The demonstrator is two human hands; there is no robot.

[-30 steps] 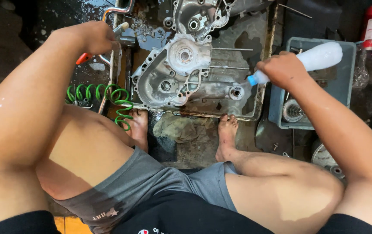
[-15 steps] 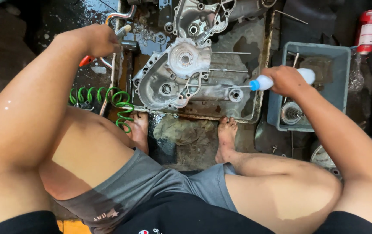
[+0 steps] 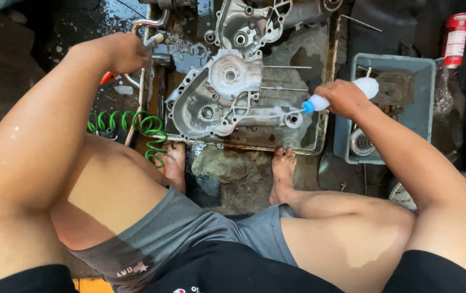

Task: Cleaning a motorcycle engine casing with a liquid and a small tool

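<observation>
Though fist-hidden (image 3: pixel 347 99), squeeze bottle (image 3: pixel 366 87) over engine casing (image 3: pixel 211 103).

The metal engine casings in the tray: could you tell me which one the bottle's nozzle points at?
The nearer casing, beside the feet; the right hand aims the bottle at it.

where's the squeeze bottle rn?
Head view, right of centre: the white squeeze bottle is in the right hand, its blue nozzle pointing left over the metal tray toward the engine case, beside the grey bin.
</observation>
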